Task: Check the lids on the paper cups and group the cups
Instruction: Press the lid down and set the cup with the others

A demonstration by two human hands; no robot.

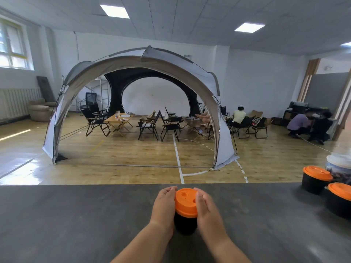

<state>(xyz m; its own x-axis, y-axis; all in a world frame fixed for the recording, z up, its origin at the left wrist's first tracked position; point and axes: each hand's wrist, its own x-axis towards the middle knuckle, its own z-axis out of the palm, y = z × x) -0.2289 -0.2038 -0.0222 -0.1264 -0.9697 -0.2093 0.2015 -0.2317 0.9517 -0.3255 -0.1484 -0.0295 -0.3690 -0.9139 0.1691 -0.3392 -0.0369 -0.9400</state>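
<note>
Here we are at the dark grey desk [76,215], and both of our hands are on one cup. The black paper cup [185,224] is at the middle of the desk, close to its far edge, and it wears an orange plastic lid [185,201] with two small holes on top. Our left hand [163,205] wraps the left side of the lid, fingers curled over the far rim. Our right hand [208,207] does the same on the right side, thumb lying along the rim nearest us. So both hands are closed round that lid, clamping it between them. The cup leans a little toward us; whether its base sits on the desk we cannot tell, dark on dark. Over at the right end of the desk, a second black cup with an orange lid [312,185] stands by the far edge. A third black cup with an orange lid [338,205] stands just beside it, nearer to us and cut by the frame. Behind them is a blurred printed tub with a pale lid [340,168].
</note>
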